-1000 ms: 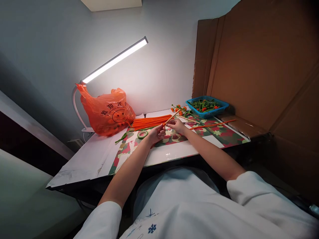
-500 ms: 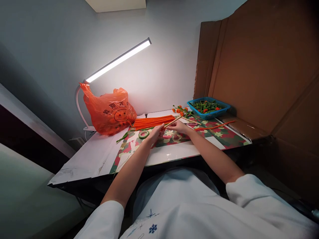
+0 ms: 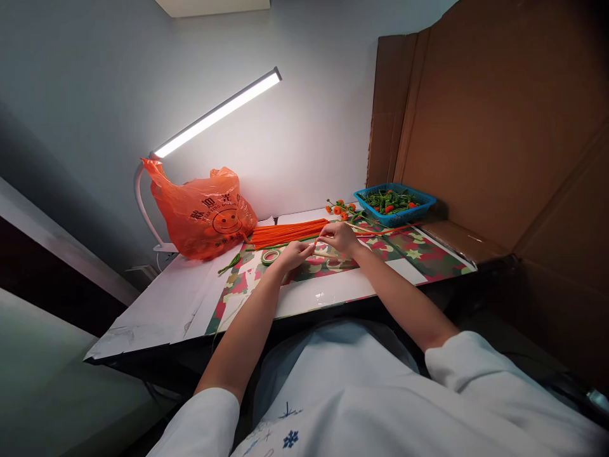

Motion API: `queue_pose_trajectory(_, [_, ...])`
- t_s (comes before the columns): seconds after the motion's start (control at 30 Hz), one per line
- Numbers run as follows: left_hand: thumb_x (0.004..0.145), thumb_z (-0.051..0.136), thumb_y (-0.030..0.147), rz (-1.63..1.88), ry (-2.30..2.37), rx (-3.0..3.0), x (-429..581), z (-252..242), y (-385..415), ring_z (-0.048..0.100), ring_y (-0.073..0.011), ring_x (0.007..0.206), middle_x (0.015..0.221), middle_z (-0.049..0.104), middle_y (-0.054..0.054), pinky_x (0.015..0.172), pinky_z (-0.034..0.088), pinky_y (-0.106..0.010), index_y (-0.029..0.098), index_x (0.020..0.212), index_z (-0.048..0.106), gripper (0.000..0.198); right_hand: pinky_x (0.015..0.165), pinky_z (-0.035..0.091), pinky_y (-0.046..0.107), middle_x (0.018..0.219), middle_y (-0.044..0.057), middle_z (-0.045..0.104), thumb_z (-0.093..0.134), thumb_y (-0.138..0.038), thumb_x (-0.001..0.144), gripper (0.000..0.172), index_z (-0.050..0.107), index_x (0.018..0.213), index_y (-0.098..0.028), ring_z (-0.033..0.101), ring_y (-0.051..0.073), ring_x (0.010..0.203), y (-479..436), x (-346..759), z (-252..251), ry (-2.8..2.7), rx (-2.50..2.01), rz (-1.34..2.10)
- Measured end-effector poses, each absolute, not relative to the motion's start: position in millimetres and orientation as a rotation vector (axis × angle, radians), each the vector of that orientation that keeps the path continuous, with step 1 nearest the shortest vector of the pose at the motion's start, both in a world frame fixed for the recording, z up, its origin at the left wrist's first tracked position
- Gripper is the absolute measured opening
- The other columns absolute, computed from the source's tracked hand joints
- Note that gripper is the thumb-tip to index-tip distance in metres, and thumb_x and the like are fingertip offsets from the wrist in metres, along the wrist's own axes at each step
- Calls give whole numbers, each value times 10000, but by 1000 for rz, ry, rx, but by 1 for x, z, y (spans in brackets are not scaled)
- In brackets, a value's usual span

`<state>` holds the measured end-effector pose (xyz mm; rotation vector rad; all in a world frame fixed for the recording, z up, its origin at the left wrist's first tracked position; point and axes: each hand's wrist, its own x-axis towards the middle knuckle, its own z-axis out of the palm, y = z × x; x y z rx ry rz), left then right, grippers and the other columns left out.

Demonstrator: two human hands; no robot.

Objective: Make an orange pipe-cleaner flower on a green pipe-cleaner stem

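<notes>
My left hand (image 3: 294, 256) is closed in a pinch around a thin pale wooden stick (image 3: 328, 255), which points right beneath my other hand. At its fingertips is the end of an orange pipe cleaner (image 3: 394, 230). My right hand (image 3: 340, 238) pinches that pipe cleaner close to the left fingertips; its free length trails off to the right. Fingers hide part of the stick and of the winding. Behind my hands lies a bundle of orange pipe cleaners (image 3: 288, 233). A roll of green tape (image 3: 271, 256) sits just left of my left hand.
An orange plastic bag (image 3: 200, 212) stands at the back left under a lit lamp (image 3: 219, 114). Orange-headed craft flowers (image 3: 339, 208) lie near a blue basket (image 3: 397, 219) of green and orange pieces. A cardboard wall (image 3: 476, 127) borders the right side.
The stick has swung from pointing up and away to lying low toward the right. My right hand has risen slightly, and the orange pipe cleaner's trailing length has shifted back.
</notes>
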<state>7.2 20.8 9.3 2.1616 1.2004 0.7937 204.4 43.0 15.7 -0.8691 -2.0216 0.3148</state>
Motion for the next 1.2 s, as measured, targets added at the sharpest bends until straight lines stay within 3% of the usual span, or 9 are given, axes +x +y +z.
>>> queue_pose_trajectory(0.23, [857,473,438,964,1485,2066,10,4,30,241,-108,486,481,301,26,516,161,-283,194,480,341,468,730,324,310,724,68,675,505,-423,915,352,677,732,-177,552,175,685,39,191,10,-2031,-858,8])
queue_pose_trajectory(0.47, [822,570,421,1167,1596,1735,12,2,32,200,-87,448,446,244,45,486,135,-273,201,431,278,535,690,314,291,674,56,648,507,-408,909,354,653,696,-166,510,151,627,33,174,-2,-2157,-808,-49])
queue_pose_trajectory(0.6, [859,506,420,1204,1368,1349,11,5,30,174,-67,395,458,222,73,431,129,-238,202,519,337,438,607,321,262,609,27,593,529,-404,875,345,616,644,-163,484,128,578,31,172,-5,-2028,-803,187])
queue_pose_trajectory(0.8, [824,520,329,1236,1000,1109,12,12,29,123,-44,375,458,193,98,384,124,-200,206,561,307,360,515,284,240,510,-35,430,538,-527,793,418,595,615,-154,366,97,509,36,177,-2,-1929,-812,738])
queue_pose_trajectory(1.0, [735,606,396,1187,989,1392,13,10,25,159,-43,414,473,196,96,429,152,-214,204,540,324,393,550,312,242,544,-21,455,611,-548,703,418,575,576,-152,389,103,564,43,183,6,-1862,-817,1005])
queue_pose_trajectory(1.2, [718,546,402,973,1161,1968,9,3,26,176,-69,482,481,209,61,500,141,-262,183,463,361,383,514,267,239,556,-24,450,606,-550,709,421,569,590,-148,347,88,535,38,194,18,-1948,-858,978])
